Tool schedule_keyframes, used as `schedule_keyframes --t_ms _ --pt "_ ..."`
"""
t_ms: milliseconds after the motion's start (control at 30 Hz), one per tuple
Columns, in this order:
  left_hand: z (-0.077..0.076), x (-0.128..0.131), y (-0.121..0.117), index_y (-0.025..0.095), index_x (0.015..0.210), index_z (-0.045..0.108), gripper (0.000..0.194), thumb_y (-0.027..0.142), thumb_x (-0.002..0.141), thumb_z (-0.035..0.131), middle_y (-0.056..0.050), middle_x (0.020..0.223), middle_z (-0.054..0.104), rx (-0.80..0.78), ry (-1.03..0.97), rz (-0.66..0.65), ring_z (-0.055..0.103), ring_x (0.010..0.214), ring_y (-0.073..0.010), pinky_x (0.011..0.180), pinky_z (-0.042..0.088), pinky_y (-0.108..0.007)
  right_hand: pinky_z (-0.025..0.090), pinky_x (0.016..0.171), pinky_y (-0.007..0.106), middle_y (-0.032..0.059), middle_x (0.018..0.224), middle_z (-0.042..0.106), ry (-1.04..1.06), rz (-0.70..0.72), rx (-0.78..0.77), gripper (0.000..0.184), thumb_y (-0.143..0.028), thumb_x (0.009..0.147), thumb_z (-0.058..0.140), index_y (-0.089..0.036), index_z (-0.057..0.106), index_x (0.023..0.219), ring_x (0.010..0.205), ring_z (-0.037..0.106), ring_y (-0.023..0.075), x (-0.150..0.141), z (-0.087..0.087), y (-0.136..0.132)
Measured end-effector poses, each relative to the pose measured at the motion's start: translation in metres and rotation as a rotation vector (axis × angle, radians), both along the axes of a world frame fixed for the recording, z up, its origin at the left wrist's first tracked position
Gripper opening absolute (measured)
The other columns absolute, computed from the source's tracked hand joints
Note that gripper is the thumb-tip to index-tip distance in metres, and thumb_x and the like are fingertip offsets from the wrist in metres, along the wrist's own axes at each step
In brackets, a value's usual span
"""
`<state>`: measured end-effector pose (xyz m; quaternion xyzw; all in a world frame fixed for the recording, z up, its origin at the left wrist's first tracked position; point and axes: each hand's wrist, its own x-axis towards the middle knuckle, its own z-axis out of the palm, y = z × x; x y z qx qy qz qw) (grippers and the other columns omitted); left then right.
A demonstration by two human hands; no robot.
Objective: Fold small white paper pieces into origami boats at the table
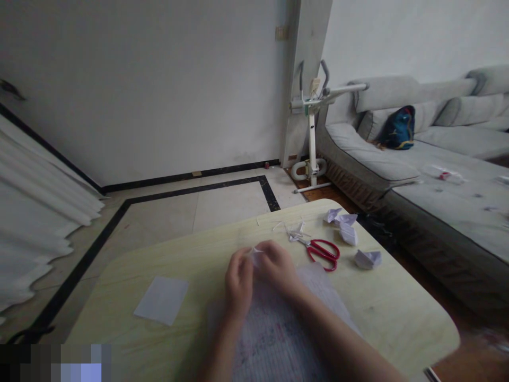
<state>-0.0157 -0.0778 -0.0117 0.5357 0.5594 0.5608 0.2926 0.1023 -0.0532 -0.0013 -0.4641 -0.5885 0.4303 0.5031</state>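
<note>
Both hands meet over the table, pinching a small piece of white paper (256,255) between them. My left hand (239,281) grips its left side, and my right hand (277,269) closes on the right. Most of that paper is hidden by the fingers, so its shape is unclear. Beneath my wrists lies a large lined sheet (274,339) with blurred writing. Scissors with red handles (324,253) rest right of my right hand, their blades among white paper scraps (297,231). A square of white paper (162,300) lies flat to the left.
Folded paper pieces (347,228) sit at the table's far right, with another folded paper (368,259) nearer. Beyond the right edge of the pale wooden table (413,313) stands a grey sofa (374,159) with a blue backpack (401,128). Exercise equipment (312,132) stands behind.
</note>
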Motion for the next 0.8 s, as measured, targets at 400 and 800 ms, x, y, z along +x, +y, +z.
schedule_keyframes --t_ms 400,800 --pt "-0.004 -0.002 0.001 0.016 0.097 0.066 0.024 0.024 0.088 0.046 -0.008 0.095 0.072 0.099 0.158 0.010 0.067 0.089 -0.0195 0.081 0.052 -0.030 0.044 0.071 0.026 0.0017 0.087 0.062 0.105 0.055 0.082 0.023 -0.013 0.073 0.056 -0.020 0.064 0.094 0.077 0.056 0.0142 0.010 0.008 0.003" --pt "0.003 0.001 -0.003 0.019 0.094 0.071 0.027 0.019 0.084 0.046 -0.005 0.091 0.073 0.071 0.144 -0.019 0.067 0.086 -0.0199 0.079 0.052 -0.030 0.044 0.068 0.027 0.0020 0.077 0.063 0.257 0.234 -0.105 0.013 -0.031 0.077 0.063 -0.018 0.065 0.077 0.073 0.057 0.0154 0.017 0.018 0.004"
